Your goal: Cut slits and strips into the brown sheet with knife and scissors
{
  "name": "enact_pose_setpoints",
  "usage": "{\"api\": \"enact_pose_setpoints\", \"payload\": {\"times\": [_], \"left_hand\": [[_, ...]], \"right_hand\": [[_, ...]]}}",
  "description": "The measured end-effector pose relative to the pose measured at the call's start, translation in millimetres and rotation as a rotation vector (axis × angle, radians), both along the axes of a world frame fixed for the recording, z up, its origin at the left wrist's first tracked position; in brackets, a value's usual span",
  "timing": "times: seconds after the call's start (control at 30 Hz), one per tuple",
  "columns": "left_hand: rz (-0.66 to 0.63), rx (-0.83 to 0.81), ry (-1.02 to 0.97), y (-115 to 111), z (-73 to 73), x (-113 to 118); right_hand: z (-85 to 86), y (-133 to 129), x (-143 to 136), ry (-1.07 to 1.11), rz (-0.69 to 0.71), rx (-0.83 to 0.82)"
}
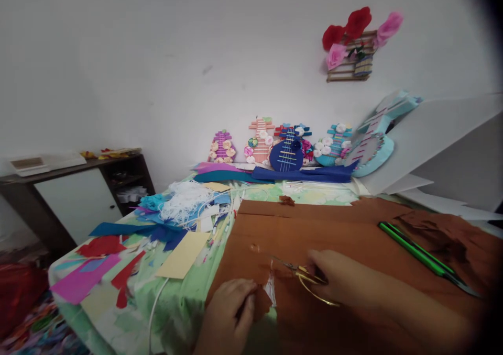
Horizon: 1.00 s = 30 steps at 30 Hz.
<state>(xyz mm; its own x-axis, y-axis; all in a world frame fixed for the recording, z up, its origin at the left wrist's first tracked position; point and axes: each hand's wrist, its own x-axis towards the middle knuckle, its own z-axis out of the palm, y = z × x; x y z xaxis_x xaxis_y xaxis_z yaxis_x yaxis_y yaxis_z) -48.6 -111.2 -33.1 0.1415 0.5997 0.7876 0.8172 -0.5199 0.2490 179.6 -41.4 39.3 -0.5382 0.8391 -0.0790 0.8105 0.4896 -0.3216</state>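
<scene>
A large brown sheet (322,229), of paper or cloth, lies over the front of the table. My right hand (334,274) grips gold-handled scissors (301,271), whose blades point left above the sheet. My left hand (231,308) is closed on the sheet's near-left part, thumb against the fingers. Between the two hands the sheet has a ragged cut opening (271,289), with white and green showing through it. Whether the blades touch the brown material, I cannot tell.
A green craft knife (418,253) lies on the right beside crumpled brown scraps (436,229). White yarn (186,203), a pale yellow card (184,255) and coloured scraps spread across the left. Small decorated lutes (286,153) stand along the wall, with a large pale-blue one (373,153) at right.
</scene>
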Motion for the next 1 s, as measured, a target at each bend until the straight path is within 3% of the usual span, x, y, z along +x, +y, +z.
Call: {"api": "enact_pose_setpoints", "payload": {"times": [0.23,0.37,0.57,1.0], "left_hand": [[-0.039,-0.081,-0.018,-2.8,0.5,0.6],[-0.045,-0.099,-0.017,-2.5,-0.5,1.7],[-0.050,-0.107,-0.054,-3.3,3.0,3.5],[-0.107,-0.125,-0.010,-1.3,-3.1,1.3]], "right_hand": [[8.4,-21.1,11.6,-0.109,-0.043,0.096],[13.2,-27.3,2.3,-0.192,0.044,0.196],[18.4,-26.5,-18.4,-0.285,0.170,0.214],[24.6,-23.8,-40.9,-0.422,0.055,0.117]]}}
